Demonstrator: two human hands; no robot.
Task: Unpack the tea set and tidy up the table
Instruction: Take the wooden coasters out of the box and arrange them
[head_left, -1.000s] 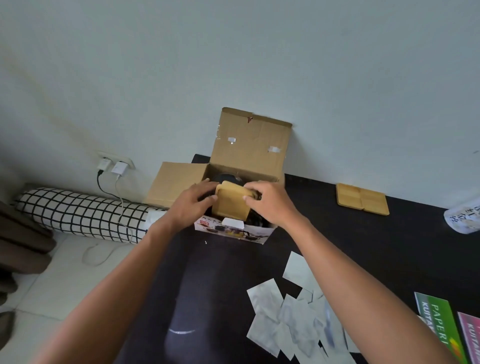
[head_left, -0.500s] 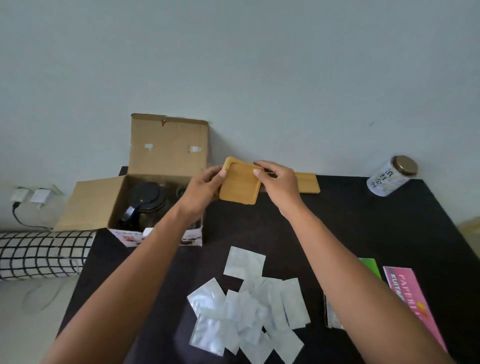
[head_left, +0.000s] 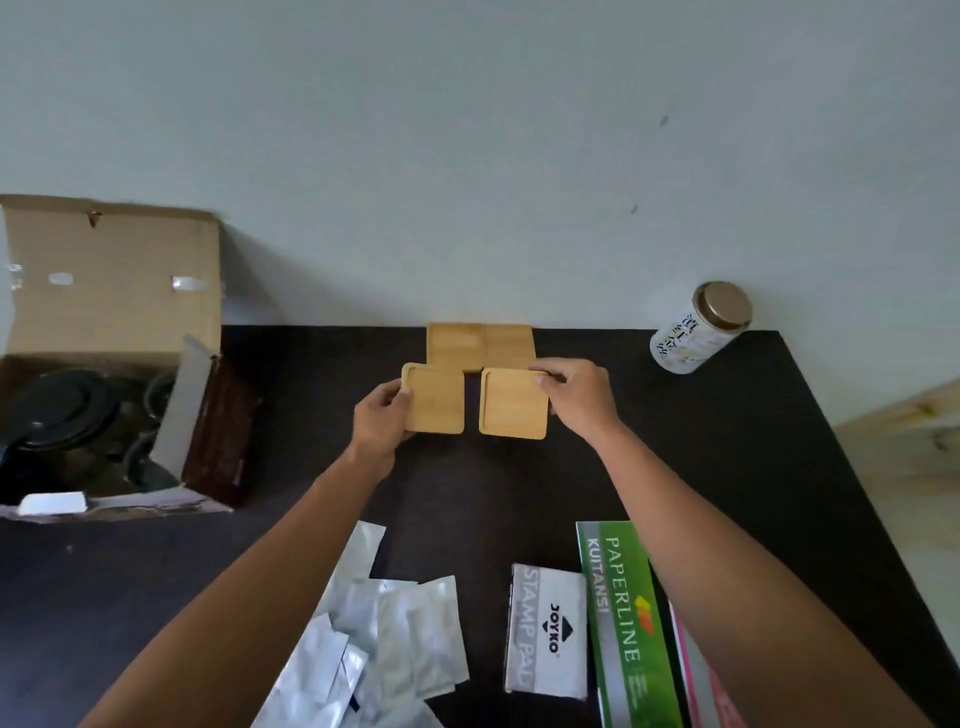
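My left hand grips a square bamboo coaster by its left edge. My right hand grips a second bamboo coaster by its top right corner. Both coasters are low over the black table, side by side with a small gap. Just behind them, two more bamboo coasters lie flat against the wall. The open cardboard box stands at the table's left, with a dark teapot and dark cups inside.
A white jar with a bronze lid stands at the back right. Several silver sachets lie near the front edge. A stamp pad box and a green receipt book lie at the front right. A wooden surface adjoins the table's right side.
The coasters came out of the box as a stack and moved right along the table. They are now split, one in each hand, in front of the two lying by the wall.
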